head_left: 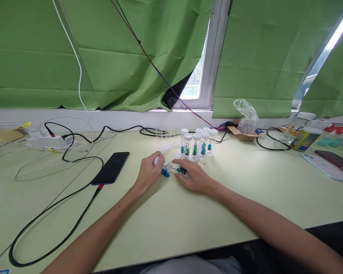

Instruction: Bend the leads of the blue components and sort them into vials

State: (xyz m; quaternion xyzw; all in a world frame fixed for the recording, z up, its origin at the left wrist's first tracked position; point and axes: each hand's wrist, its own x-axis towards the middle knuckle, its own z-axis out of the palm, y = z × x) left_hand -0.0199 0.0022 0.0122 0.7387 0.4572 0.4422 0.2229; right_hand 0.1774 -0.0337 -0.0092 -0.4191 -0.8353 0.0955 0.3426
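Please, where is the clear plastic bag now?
In the head view, the clear plastic bag stands right of centre in a cardboard box at the back of the table, right of the white-capped tubes.

A black smartphone (111,168) is lying at left, its charging cable (96,192) is looping nearer; green curtains (103,61) are hanging far back.

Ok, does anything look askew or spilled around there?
One thing: the lower corner of the green curtain by the window is folded up, showing its dark underside. On the table, the tubes with white caps stand upright, and I see no spill.
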